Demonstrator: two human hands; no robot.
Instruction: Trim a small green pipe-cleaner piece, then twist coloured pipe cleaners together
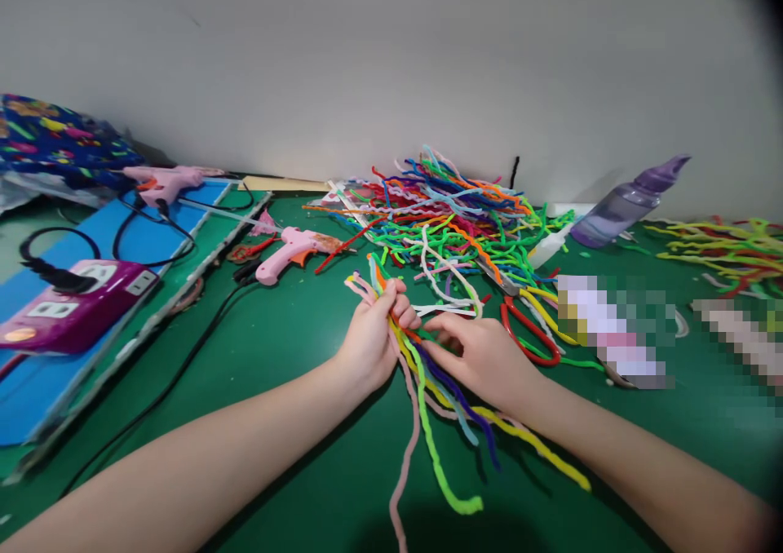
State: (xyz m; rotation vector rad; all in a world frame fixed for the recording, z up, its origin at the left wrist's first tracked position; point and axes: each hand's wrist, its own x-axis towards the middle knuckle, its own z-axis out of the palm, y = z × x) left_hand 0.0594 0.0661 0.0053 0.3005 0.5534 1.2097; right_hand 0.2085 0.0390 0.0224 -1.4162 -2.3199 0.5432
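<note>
My left hand (374,337) is closed around a bundle of fuzzy pipe cleaners (426,413) in pink, lime green, yellow, orange, light blue and dark purple. Short ends stick up past the thumb, while longer bent ends hang down over the table. Thumb and index finger of my right hand (489,357) come together at the bundle, just right of my left hand, on what appears to be a pipe cleaner; the fingertips are partly hidden. Behind both hands lies a large tangled pile of coloured pipe cleaners (453,202). Red-handled scissors (506,325) rest beyond my right hand.
A pink glue gun (287,253) lies left of the pile, another pink glue gun (168,184) farther back. A purple power strip (116,304) with cords sits on a blue board (37,410). Right: a white glue bottle (547,247), a purple water bottle (617,210), more pipe cleaners (727,247).
</note>
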